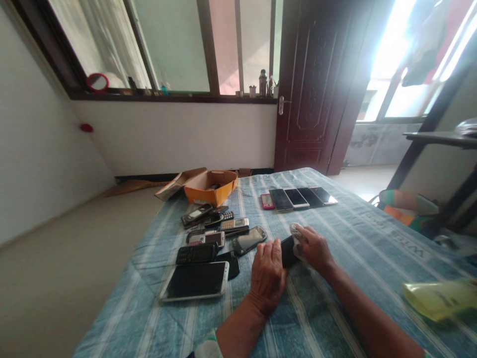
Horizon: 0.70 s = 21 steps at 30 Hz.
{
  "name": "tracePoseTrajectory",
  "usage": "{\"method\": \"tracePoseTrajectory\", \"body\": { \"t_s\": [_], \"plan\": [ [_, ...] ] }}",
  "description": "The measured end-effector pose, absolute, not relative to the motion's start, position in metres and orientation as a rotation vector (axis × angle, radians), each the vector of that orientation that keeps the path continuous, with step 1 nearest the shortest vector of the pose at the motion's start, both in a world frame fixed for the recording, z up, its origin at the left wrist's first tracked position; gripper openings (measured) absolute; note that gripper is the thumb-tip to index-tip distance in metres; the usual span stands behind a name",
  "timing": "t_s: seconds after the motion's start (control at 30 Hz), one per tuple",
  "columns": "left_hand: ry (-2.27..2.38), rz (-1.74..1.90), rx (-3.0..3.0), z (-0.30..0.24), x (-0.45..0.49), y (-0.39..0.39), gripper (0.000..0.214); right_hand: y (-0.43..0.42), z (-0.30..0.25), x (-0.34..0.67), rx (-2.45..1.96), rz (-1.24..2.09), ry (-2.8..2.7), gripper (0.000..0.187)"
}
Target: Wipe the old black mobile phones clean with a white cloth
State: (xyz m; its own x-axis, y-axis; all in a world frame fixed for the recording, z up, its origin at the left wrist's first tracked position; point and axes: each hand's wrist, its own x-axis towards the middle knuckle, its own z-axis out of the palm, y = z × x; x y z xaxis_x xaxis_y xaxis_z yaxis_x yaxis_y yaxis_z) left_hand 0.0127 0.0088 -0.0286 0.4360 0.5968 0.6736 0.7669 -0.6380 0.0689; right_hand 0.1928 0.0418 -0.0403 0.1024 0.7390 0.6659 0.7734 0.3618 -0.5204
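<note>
Between my hands lies a black phone (288, 252) on the striped blue cloth (246, 318). My left hand (267, 268) is closed around the phone's left end. In my right hand (313, 248) a crumpled white tissue or cloth (296, 233) is pinched, pressed against the phone's right side. Left of my hands is a loose heap of old phones, among them a large white-framed phone (196, 281), a black keypad phone (197, 253) and a grey touchscreen phone (250, 240). Beyond my hands, a small pink phone (267, 201) begins a row with several flat smartphones (297, 198).
An open orange cardboard box (212, 191) with items inside stands at the far left of the cloth. A translucent yellow object (439, 298) lies at the right. A dark red door (316, 89) and a windowsill (179, 98) with small items are behind.
</note>
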Motion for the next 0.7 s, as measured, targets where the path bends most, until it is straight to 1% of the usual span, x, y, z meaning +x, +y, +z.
{"method": "tracePoseTrajectory", "body": {
  "t_s": [0.23,0.33,0.53,0.7],
  "plan": [
    [-1.200,-0.966,-2.445,-0.029,0.012,0.009,0.062,0.041,-0.044,0.191,-1.441,-0.100,-1.617,0.032],
    [-1.170,-0.985,-2.437,-0.028,0.012,0.009,0.058,0.040,-0.042,0.187,-1.371,-0.152,-1.695,0.029],
    [-1.074,-1.095,-2.368,-0.032,0.012,0.014,0.041,0.028,-0.033,0.161,-1.139,-0.266,-1.989,0.024],
    [-1.069,-1.140,-2.392,-0.033,0.010,0.016,0.042,0.024,-0.030,0.154,-1.172,-0.265,-2.056,0.025]
  ]
}}
